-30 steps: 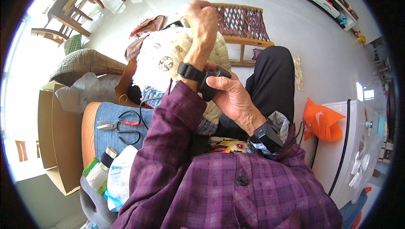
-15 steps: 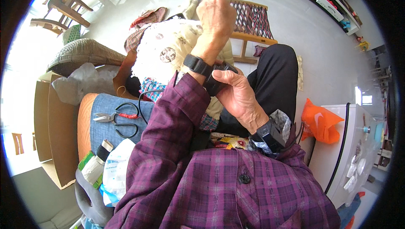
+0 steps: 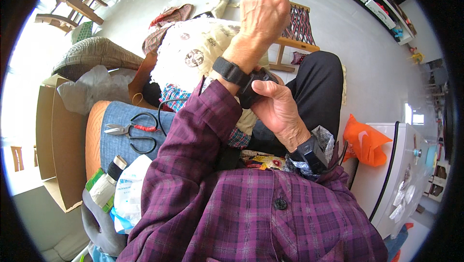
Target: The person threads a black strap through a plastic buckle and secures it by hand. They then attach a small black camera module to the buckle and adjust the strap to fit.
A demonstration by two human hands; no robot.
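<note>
My left hand [image 3: 265, 13] is raised in a fist, its back toward me; nothing shows sticking out of it. A black strap [image 3: 231, 71] circles the left wrist, with a dark box-like device [image 3: 252, 87] on the wrist's inner side. My right hand [image 3: 279, 112] grips that device, thumb on top and fingers mostly hidden behind it. On my right wrist sits another black device [image 3: 311, 155] over a grey patterned cuff. Beyond the left forearm, a cream printed cloth [image 3: 191, 52] lies heaped over my lap.
Scissors [image 3: 129, 130] with black loop handles and red wrapping lie on blue denim [image 3: 113, 146] at left. Nearby stand an open cardboard box [image 3: 67, 151] and a woven basket [image 3: 96, 56]. A wooden stool [image 3: 299, 43] is ahead. An orange bag [image 3: 367, 141] hangs by a white cabinet [image 3: 386, 180].
My left fist has shifted slightly right and toward me, and the right hand has moved slightly right with the wrist device in its grip. The view has shifted a little.
</note>
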